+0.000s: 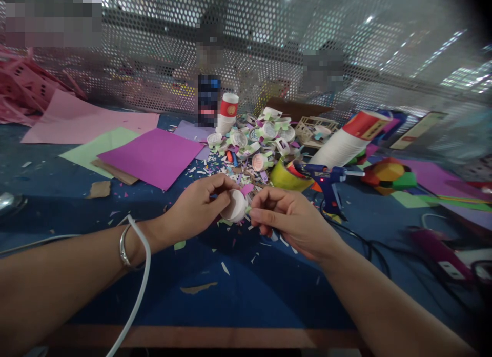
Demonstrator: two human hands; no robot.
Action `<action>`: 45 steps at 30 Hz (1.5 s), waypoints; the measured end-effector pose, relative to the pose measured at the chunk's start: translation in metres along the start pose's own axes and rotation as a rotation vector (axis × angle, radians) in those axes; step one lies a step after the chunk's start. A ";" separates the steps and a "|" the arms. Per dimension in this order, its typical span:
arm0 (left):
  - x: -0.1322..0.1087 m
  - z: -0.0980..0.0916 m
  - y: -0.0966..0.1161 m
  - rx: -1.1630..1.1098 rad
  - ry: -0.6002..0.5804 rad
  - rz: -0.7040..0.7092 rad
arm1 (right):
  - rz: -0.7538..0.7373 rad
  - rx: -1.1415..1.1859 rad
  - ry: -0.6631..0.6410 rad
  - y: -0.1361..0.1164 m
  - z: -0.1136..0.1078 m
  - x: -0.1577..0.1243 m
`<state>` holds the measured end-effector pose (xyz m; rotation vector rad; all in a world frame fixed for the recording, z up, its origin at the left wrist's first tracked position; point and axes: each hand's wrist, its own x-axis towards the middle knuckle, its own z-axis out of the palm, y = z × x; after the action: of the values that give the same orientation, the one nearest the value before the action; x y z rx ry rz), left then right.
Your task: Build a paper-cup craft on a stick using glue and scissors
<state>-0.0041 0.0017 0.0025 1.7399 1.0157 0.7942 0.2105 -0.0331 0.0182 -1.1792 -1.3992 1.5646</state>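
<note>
My left hand [207, 200] grips a small white round paper piece, like the base of a paper cup [233, 207], between thumb and fingers. A bright pink scrap of paper [247, 189] shows at its upper edge. Just right of the cup base, my right hand [282, 213] is closed with thumb and fingertips together; what they hold, if anything, I cannot make out. Behind both hands lies a heap of small cup-base pieces with green paper strips [265, 134]. A blue glue gun [326, 182] stands right of the heap, beside a yellow-green paper roll [288, 178].
Stacked paper cups [340, 139] lean at the right; another cup stack [228, 111] stands upright. Purple sheet [154, 154] and pink sheet [96, 118] lie left. Black cable [374, 249] trails right. White cable [141, 275] crosses my left wrist. Perforated metal screen [253, 49] stands behind.
</note>
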 end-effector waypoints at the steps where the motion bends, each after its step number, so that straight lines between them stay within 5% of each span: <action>1: 0.000 0.000 0.001 0.004 -0.002 -0.001 | 0.001 0.005 -0.004 0.000 0.000 0.000; 24: -0.001 0.001 0.005 0.161 0.041 0.140 | 0.042 -0.003 -0.037 0.002 -0.002 -0.001; 45: 0.005 -0.001 -0.001 -0.058 0.025 0.001 | -0.022 -0.082 0.004 0.003 -0.006 0.001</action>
<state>-0.0033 0.0072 0.0022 1.6846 0.9989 0.8403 0.2160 -0.0308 0.0151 -1.2107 -1.4815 1.5019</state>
